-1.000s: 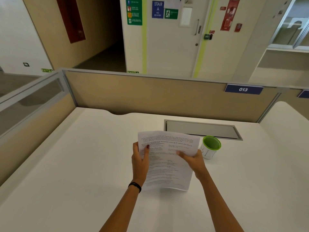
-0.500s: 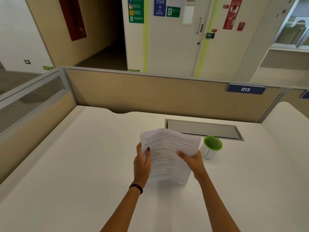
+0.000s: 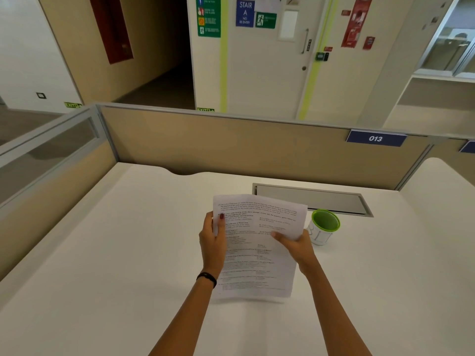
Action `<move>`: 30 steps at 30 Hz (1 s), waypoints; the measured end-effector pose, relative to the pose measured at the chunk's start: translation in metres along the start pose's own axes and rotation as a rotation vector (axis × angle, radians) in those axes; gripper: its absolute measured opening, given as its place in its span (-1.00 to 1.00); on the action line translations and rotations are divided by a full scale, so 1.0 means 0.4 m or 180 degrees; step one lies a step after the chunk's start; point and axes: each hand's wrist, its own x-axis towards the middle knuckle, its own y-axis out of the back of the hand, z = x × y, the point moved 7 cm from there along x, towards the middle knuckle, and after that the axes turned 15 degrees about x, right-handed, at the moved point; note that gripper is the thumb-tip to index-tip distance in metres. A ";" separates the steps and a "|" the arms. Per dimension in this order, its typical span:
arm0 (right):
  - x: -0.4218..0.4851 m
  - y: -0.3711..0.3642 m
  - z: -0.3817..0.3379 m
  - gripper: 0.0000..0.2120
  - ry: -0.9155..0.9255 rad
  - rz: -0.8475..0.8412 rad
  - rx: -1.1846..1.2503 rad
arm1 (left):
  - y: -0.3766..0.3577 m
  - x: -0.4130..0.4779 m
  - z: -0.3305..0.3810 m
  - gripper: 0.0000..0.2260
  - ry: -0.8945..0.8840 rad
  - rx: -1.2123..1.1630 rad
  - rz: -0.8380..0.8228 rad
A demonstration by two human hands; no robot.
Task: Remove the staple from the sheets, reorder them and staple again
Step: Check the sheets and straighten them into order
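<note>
Sheets: printed sheets [image 3: 259, 242] held up over the middle of the white bench [image 3: 102, 253], text side toward the camera, lower edge just above the surface.
Left hand: left hand [image 3: 213, 242] grips the sheets' 9 o'clock edge, thumb on the front; a black band [image 3: 207, 278] circles the wrist.
Right hand: right hand [image 3: 295, 246] pinches the 3 o'clock edge, thumb on the print.
Cup: green-rimmed white cup [image 3: 324, 226] stands at 3 o'clock of the sheets, just beside the right hand.
Staple: too small to tell.
</note>
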 end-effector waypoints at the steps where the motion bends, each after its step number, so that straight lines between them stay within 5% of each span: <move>1: 0.000 -0.001 -0.002 -0.75 -0.0005 -0.0017 -0.0007 | 0.005 0.012 0.008 -0.83 0.0019 -0.0038 0.0039; 24: -0.004 -0.013 -0.013 -0.75 -0.0113 -0.0128 0.0003 | 0.024 0.073 0.041 -0.69 0.0296 -0.0372 0.0276; 28: -0.006 -0.012 -0.011 -0.74 -0.0119 -0.0148 0.0006 | 0.038 0.074 0.072 -0.85 0.0080 -0.0395 0.0248; 30: -0.007 -0.010 -0.011 -0.74 -0.0116 -0.0150 0.0001 | 0.046 0.077 0.099 -0.78 -0.0273 -0.0279 0.0120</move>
